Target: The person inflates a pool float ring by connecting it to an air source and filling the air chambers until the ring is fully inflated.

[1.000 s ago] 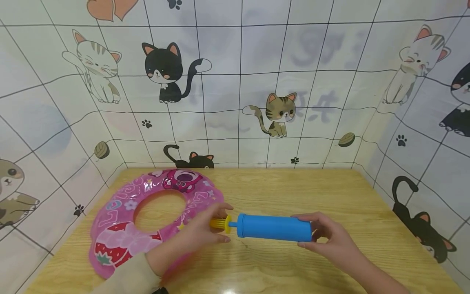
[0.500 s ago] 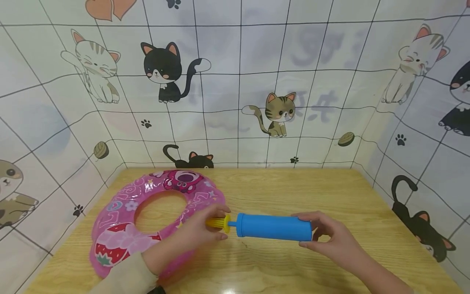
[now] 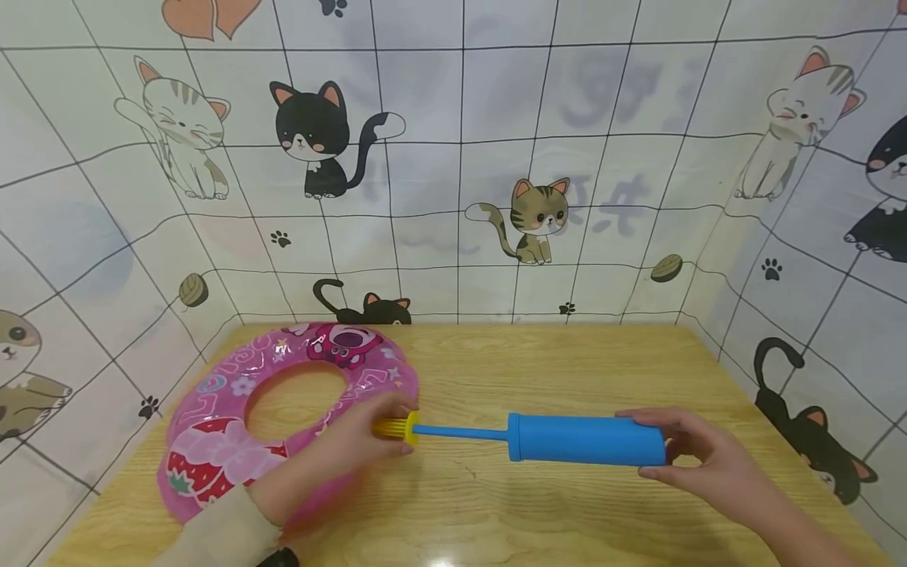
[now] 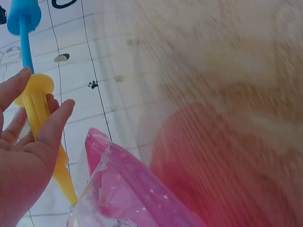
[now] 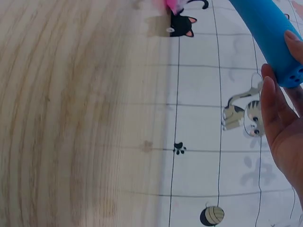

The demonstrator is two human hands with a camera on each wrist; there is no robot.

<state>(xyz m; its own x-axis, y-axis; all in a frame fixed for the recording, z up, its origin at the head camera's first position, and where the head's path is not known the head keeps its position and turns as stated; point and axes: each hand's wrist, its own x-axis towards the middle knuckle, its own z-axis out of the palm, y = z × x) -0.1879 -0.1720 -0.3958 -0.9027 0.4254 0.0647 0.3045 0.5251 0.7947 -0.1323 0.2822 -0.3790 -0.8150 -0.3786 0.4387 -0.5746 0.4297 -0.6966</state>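
A hand pump with a blue barrel [image 3: 588, 439] and a yellow nozzle end [image 4: 38, 106] is held level over the table between both hands. My left hand [image 3: 340, 453] grips the yellow part, its fingers and thumb around it in the left wrist view. My right hand [image 3: 708, 461] holds the far end of the blue barrel, where small holes show in the right wrist view. Between the hands a thin blue rod [image 3: 460, 432] stands well out of the barrel. Behind and below the left hand lies a pink inflatable swim ring [image 3: 212, 405], partly hidden by that arm.
The wooden table [image 3: 553, 362] carries the ring on its left side. A white wall covering [image 3: 425, 173] with printed cats and grid lines encloses the table at the back and both sides.
My hands have drawn apart, the left going left and the right going right with the barrel. Much more of the blue rod shows. The ring has shifted slightly left.
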